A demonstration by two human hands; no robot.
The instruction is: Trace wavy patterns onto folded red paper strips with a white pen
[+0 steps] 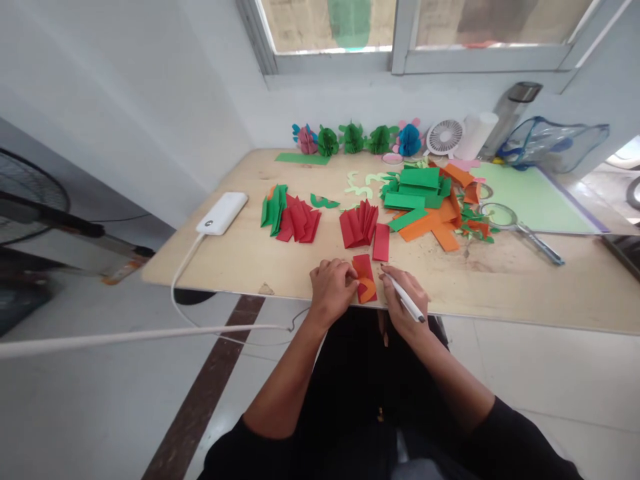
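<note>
At the table's front edge, my left hand (331, 288) has its fingertips closed on the left side of a curved orange paper cutout (369, 291). That cutout lies on a folded red paper strip (363, 265), whose lower part it covers. In my right hand (406, 297) is a white pen (407, 301), its tip pointing up and left, just right of the strip. Another red paper strip (381, 242) lies just beyond, beside a bunch of folded red papers (359, 225).
Folded green papers (420, 180) and orange strips (425, 225) are heaped at right, near a magnifying glass-like ring (499, 215). Paper honeycomb figures (353, 137), a small fan (446, 138) and a bottle (513, 113) line the wall. A white power bank (223, 213) with a cable lies left.
</note>
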